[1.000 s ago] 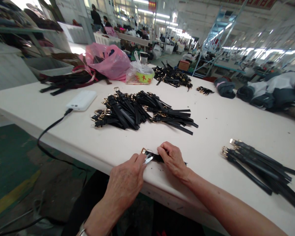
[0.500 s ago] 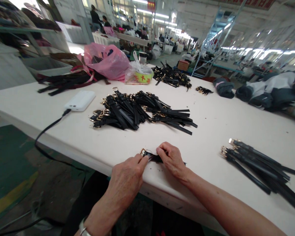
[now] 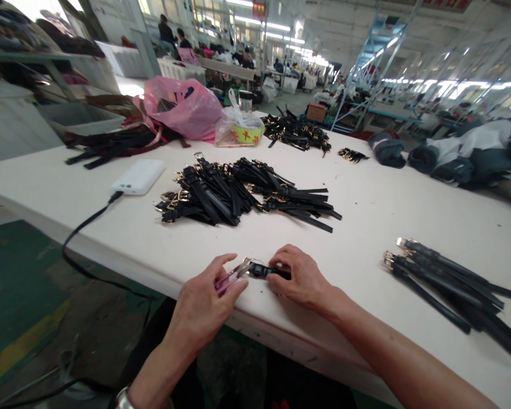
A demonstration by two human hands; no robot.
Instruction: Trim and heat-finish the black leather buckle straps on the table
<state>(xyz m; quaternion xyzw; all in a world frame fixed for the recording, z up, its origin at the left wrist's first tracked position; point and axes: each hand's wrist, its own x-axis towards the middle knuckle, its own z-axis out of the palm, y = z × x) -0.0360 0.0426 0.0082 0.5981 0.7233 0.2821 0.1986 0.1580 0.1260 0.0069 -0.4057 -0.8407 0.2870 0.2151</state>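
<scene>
In my left hand is a pair of small thread snips with pink handles, held between thumb and fingers. Their metal blades point right, at the buckle end of a short black strap. My right hand pinches that strap and keeps it low over the table near its front edge. The strap carries a gold-coloured buckle at its left end, partly covered by the blades. Whether the blades touch the strap I cannot tell. My right fingers hide the strap's other end.
Beyond my hands lies a heap of black buckled straps, and a neater bundle lies to the right. A white power bank with a black cable sits left. Farther back are a pink plastic bag and another strap pile.
My left hand has drawn back slightly leftward from the strap, and the pink snips now show in it. My right hand still grips the strap, its fingers shifted a little.
</scene>
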